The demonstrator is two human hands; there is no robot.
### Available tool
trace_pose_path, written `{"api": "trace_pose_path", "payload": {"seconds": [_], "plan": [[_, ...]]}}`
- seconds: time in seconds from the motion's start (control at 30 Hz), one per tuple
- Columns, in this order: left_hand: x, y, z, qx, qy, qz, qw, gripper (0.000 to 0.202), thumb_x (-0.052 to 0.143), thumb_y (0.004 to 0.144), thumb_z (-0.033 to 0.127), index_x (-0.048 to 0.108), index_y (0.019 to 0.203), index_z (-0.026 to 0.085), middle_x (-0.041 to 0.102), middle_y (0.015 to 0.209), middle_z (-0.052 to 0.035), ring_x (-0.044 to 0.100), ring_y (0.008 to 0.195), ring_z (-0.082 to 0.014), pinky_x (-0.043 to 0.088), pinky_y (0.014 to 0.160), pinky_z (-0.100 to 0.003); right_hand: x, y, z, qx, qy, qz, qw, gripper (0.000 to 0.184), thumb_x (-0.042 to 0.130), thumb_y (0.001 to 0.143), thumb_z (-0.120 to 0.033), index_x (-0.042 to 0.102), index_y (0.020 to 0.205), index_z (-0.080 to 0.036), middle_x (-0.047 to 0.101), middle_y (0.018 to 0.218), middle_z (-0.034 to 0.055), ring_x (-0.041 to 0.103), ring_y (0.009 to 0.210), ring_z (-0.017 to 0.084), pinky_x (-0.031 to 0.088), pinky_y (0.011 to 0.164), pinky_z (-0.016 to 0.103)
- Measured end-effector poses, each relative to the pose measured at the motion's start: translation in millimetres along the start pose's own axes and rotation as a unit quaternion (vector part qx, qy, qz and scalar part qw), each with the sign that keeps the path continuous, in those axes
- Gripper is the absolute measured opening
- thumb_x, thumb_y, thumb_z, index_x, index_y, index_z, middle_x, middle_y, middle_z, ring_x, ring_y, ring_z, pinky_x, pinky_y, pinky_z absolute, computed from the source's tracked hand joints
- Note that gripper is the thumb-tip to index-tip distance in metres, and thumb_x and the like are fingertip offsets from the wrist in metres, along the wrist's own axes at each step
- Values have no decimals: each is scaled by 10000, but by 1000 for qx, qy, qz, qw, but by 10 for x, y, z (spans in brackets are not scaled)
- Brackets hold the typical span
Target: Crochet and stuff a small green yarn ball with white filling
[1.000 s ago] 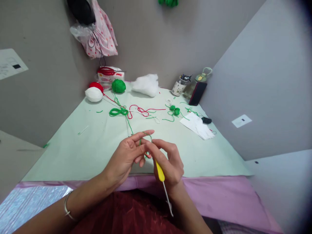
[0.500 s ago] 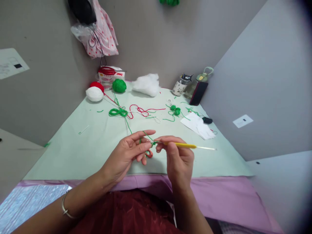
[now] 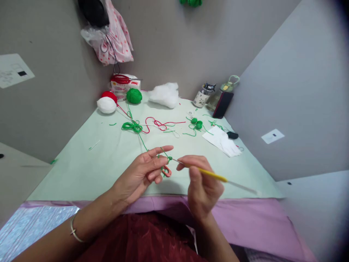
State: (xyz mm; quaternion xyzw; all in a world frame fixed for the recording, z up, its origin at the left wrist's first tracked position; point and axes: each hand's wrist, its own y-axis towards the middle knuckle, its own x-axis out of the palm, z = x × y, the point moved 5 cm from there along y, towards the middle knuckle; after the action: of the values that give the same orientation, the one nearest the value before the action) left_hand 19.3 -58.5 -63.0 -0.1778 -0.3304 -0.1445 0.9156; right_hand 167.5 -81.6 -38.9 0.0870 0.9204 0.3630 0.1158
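Left hand (image 3: 141, 169): thumb and fingers pinched together on a small green crocheted yarn piece (image 3: 169, 159), held above the worktop (image 3: 114, 163); index finger stretched out, a thin green strand running over it. An orange-red oblong plastic clip (image 3: 168, 172) hangs just below the piece. Right hand (image 3: 205, 185): fingers clamped on a slim crochet hook with a yellow handle (image 3: 212, 174), its thin metal shaft meeting the stitches; whether the tip sits inside a loop, cannot tell. Step in hand, by judgement: working a stitch. Next move probably calls for steady tension on the strand and a small wrist turn to draw yarn through. Materials: smooth, tight-wound green yarn ball (image 3: 134, 95); slack green yarn loops (image 3: 132, 126); soft, shapeless white fibre wad (image 3: 164, 95) at the back.
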Motion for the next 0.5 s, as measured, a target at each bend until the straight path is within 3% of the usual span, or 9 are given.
{"api": "trace_pose_path", "payload": {"seconds": [0.1, 0.17, 0.27, 0.37, 0.43, 0.5], "plan": [[17, -2, 33, 34, 15, 3, 999, 397, 847, 814, 213, 756, 1200, 193, 553, 704, 67, 312, 439, 11, 436, 450, -132, 9, 74, 64, 82, 109, 6, 991, 228, 524, 1043, -238, 746, 993, -231, 730, 859, 39, 663, 641, 150, 583, 606, 320], [45, -10, 30, 53, 37, -4, 998, 425, 852, 806, 209, 748, 1217, 214, 604, 754, 53, 351, 445, 2, 471, 455, -148, 44, 79, 53, 72, 96, -13, 993, 204, 547, 1034, -228, 749, 1006, -237, 758, 922, 46, 688, 688, 156, 594, 630, 321], [71, -22, 4, 55, 50, -13, 997, 491, 859, 802, 214, 726, 1274, 215, 638, 771, 41, 376, 453, -5, 503, 473, -162, 81, 15, -38, -39, -38, -30, 998, 238, 601, 991, -138, 755, 1114, -271, 778, 1014, 62, 736, 877, 192, 617, 737, 339], [61, -16, -21, 11, 9, -24, 1000, 428, 845, 825, 235, 753, 1239, 175, 600, 706, 44, 332, 443, 10, 456, 460, -130, 84, -54, -116, -142, -138, -29, 980, 336, 659, 938, -78, 754, 1189, -280, 762, 1117, 90, 732, 995, 214, 616, 807, 349], [43, -2, -12, -15, -20, -26, 999, 355, 837, 828, 215, 786, 1174, 149, 561, 701, 49, 284, 440, 25, 403, 436, -107, 30, -25, -93, -115, -103, -14, 988, 302, 640, 951, -85, 761, 1157, -271, 759, 1063, 81, 727, 954, 205, 611, 791, 347], [20, 14, 20, -15, -30, -20, 999, 282, 842, 811, 177, 815, 1088, 132, 522, 700, 57, 253, 441, 32, 368, 421, -101, -47, 40, -20, -29, -10, 18, 999, 234, 582, 995, -130, 763, 1077, -254, 743, 944, 55, 709, 817, 179, 597, 724, 341]]}}
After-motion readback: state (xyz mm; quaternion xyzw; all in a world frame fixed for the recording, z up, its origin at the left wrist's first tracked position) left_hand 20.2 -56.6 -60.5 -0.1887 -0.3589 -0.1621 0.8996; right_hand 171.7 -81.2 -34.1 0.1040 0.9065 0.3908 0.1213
